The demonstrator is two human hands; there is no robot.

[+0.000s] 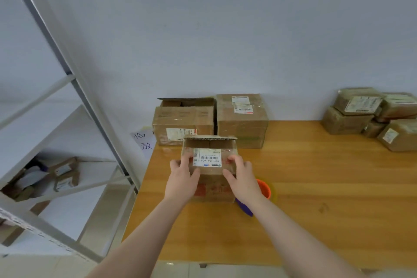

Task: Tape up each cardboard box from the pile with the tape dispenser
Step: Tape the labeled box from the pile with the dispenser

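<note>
Left hand (182, 178) and right hand (242, 178) are folding a box (212, 188) shut.
Fingers (187, 158) are gripping the labelled flap (207, 157); the far flap (209, 138) is standing just beyond them. Press both level before reaching for the dispenser (265, 188), lying just right of them.

I see the small box (214, 189) on the tabletop (316, 187), with two bigger boxes (242, 128) behind it. The tape dispenser (264, 189) lies just right.

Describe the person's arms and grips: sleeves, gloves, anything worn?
Nothing worn is in view. The left grip and right grip are bare, with no gloves and no rings visible. The left forearm and right forearm are bare down to the frame's bottom edge: no sleeves, watch, bands, cables or markings.
</note>
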